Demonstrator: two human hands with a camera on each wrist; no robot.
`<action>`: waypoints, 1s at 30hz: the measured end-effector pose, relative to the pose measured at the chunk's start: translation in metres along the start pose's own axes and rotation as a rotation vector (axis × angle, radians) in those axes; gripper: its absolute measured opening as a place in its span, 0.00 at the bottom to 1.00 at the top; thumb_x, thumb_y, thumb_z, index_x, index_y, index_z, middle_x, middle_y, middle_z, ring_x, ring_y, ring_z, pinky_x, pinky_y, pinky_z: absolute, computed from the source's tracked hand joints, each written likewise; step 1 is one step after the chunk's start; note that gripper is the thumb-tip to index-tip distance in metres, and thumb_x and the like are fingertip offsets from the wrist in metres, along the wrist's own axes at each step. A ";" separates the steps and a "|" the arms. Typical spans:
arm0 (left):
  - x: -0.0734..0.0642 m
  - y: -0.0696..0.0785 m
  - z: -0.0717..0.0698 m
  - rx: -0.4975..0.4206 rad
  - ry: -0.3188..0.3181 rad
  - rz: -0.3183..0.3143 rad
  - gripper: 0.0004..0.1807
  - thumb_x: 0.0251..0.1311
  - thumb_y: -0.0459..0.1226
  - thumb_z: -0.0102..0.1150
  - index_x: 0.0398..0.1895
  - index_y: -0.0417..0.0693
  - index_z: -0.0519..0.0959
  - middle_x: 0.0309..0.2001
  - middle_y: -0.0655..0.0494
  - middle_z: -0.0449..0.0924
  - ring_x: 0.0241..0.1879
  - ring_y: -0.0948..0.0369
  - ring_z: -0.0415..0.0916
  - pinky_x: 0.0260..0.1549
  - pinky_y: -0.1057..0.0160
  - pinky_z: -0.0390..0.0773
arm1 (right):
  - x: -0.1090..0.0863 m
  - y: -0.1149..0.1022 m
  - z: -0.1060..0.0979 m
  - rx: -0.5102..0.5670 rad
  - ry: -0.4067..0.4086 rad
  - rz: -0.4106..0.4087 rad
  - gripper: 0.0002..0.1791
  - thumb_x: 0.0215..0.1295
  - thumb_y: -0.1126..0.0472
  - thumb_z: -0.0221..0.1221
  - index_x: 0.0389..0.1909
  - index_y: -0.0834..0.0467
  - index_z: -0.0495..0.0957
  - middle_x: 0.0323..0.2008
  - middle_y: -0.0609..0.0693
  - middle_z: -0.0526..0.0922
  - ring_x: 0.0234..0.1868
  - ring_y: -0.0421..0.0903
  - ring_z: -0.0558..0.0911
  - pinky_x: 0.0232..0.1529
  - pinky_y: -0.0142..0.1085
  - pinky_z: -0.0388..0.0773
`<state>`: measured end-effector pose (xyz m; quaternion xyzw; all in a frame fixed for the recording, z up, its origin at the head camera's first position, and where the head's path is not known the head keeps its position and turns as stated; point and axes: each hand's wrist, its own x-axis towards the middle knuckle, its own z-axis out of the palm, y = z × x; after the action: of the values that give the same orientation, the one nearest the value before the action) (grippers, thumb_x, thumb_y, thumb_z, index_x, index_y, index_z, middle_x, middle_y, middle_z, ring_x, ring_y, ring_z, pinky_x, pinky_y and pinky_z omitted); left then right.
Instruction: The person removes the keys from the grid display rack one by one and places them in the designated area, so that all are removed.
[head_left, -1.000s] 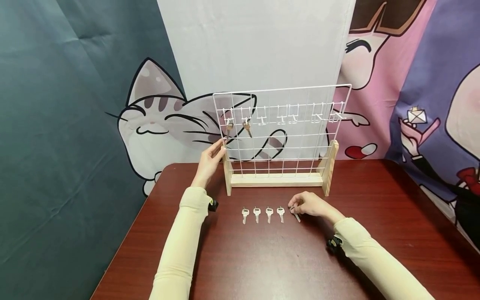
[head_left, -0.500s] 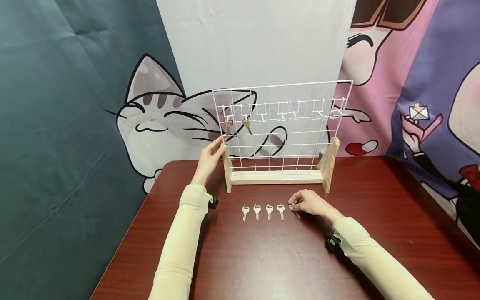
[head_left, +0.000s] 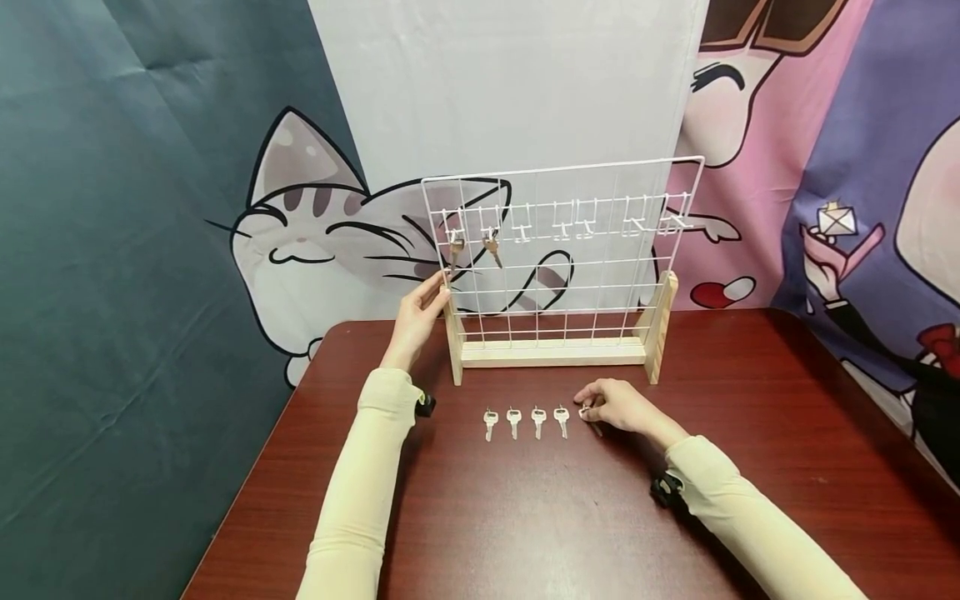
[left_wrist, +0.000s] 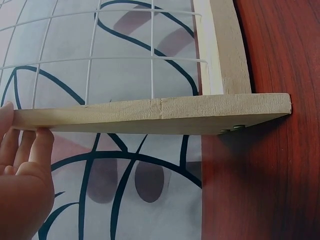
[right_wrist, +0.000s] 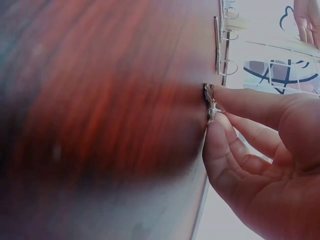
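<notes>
A white wire rack [head_left: 555, 287] on a wooden stand [head_left: 551, 354] stands at the back of the table. My left hand [head_left: 416, 321] grips its left wooden upright [left_wrist: 160, 112], the fingers and thumb on opposite faces of the wood in the left wrist view. Low at the tabletop, my right hand [head_left: 622, 406] pinches a silver key [right_wrist: 210, 102] between thumb and fingers, which partly cover it. To the left of that key, several silver keys [head_left: 538, 419] lie in a row, each with a small ring. Two brass-coloured keys [head_left: 492, 250] hang from the leftmost hooks.
Several white hooks [head_left: 562, 229] line the upper part of the wire grid, to the right of the hanging keys. Behind the reddish-brown table [head_left: 517, 517] hangs a printed cloth [head_left: 525, 92] with cartoon figures.
The head view has tilted slightly, so the rack appears a little higher. Both hands stay nearly where they were, the left on the upright and the right at the key.
</notes>
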<state>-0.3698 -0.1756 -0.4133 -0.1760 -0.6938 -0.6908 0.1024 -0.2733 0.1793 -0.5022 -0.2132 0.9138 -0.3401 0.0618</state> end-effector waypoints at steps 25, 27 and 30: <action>-0.002 0.005 0.001 0.020 0.011 0.003 0.25 0.72 0.30 0.56 0.71 0.36 0.69 0.67 0.36 0.71 0.70 0.52 0.66 0.68 0.62 0.66 | -0.002 -0.005 0.002 0.187 -0.009 0.155 0.11 0.60 0.71 0.65 0.44 0.67 0.81 0.30 0.50 0.78 0.21 0.42 0.80 0.20 0.37 0.84; -0.001 0.006 0.000 0.011 -0.001 -0.003 0.25 0.72 0.29 0.56 0.71 0.35 0.68 0.67 0.34 0.70 0.71 0.50 0.65 0.68 0.61 0.66 | -0.001 -0.004 0.002 0.201 -0.002 0.182 0.11 0.59 0.71 0.66 0.42 0.67 0.79 0.29 0.50 0.77 0.21 0.42 0.80 0.21 0.37 0.84; -0.001 0.007 0.000 -0.003 -0.009 -0.005 0.25 0.72 0.28 0.55 0.71 0.35 0.68 0.68 0.33 0.68 0.71 0.49 0.64 0.69 0.60 0.66 | -0.001 -0.004 0.002 0.218 0.003 0.219 0.11 0.58 0.71 0.67 0.40 0.68 0.77 0.28 0.50 0.77 0.21 0.41 0.80 0.22 0.37 0.84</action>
<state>-0.3662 -0.1756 -0.4075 -0.1778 -0.6937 -0.6912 0.0974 -0.2699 0.1757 -0.5009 -0.1038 0.8893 -0.4289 0.1199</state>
